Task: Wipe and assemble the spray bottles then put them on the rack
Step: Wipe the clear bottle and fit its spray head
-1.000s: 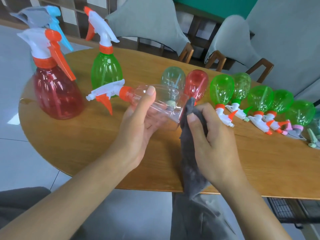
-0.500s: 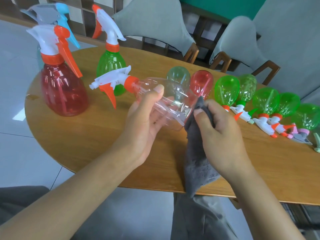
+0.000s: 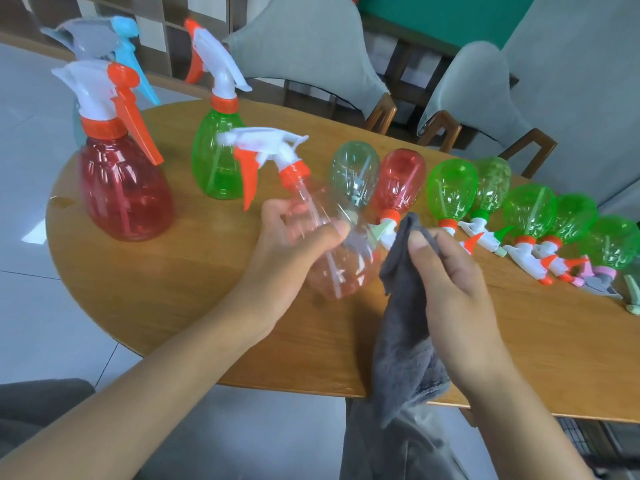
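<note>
My left hand [image 3: 294, 244] grips a clear spray bottle [image 3: 337, 268] above the wooden table [image 3: 173, 292]. The bottle is nearly upright, and its white head with orange trigger [image 3: 263, 150] points up and to the left. My right hand [image 3: 446, 282] holds a grey cloth [image 3: 401, 341] just right of the bottle, and the cloth hangs down past the table's front edge. A red spray bottle [image 3: 124, 188] and a green spray bottle [image 3: 218, 161] stand upright at the left. Behind the red one stands a bottle with a grey and blue head [image 3: 100, 39].
A row of lying bottles runs to the right: one clear [image 3: 355, 174], one red [image 3: 401, 181], then several green [image 3: 450, 192]. Loose spray heads [image 3: 526, 258] lie before them. Grey-covered chairs [image 3: 308, 53] stand behind the table. A tiled floor lies on the left.
My left hand has turned the clear bottle from lying sideways to nearly upright, head up. The cloth in my right hand has come off the bottle's base.
</note>
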Demonstrator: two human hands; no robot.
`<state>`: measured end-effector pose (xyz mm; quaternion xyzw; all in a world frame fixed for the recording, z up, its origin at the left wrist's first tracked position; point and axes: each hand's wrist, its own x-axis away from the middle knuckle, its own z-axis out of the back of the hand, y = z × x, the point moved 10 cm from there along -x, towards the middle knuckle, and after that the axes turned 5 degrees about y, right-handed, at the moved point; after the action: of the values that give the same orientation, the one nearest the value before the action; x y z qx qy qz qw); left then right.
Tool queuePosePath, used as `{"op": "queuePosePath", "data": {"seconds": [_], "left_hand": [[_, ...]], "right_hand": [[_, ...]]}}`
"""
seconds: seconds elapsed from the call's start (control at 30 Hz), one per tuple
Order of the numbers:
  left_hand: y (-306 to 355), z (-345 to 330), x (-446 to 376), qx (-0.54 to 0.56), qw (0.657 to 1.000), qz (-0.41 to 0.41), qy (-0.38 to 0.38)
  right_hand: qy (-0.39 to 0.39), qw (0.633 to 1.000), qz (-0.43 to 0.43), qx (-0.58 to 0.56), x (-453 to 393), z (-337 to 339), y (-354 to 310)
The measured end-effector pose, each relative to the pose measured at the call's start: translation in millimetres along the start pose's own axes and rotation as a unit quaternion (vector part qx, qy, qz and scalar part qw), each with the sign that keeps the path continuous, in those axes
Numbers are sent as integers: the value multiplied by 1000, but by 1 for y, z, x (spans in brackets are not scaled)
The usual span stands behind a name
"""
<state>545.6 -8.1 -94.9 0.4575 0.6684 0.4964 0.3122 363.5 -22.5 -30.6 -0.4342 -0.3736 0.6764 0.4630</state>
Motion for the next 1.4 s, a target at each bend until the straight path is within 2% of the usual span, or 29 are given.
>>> {"op": "queuePosePath", "data": {"seconds": [0.1, 0.3, 0.43, 0.67, 0.83, 1.07, 1.2, 1.4], "left_hand": [[1, -3, 3, -29, 998, -18, -44], [4, 0, 11, -78, 992, -50, -81], [3, 4, 14, -89, 989, -60, -101], [10, 11, 14, -136, 983, -100, -78], [14, 10, 17, -135, 980, -117, -84], [12, 9, 17, -157, 976, -104, -113], [16, 13, 14, -171, 973, -107, -115], [19, 22, 12, -174, 974, -105, -101]], "right_hand": [[26, 1000, -13, -4, -2, 5, 7], [56, 997, -34, -49, -6, 6, 6], [85, 995, -32, 30, -10, 7, 11], [50, 994, -56, 79, -22, -16, 11], [48, 991, -5, 122, -35, -27, -4], [93, 976, 94, 171, -38, -27, -24], [66, 982, 105, 144, -33, -37, -20], [27, 978, 125, 167, -21, -45, -23]]}}
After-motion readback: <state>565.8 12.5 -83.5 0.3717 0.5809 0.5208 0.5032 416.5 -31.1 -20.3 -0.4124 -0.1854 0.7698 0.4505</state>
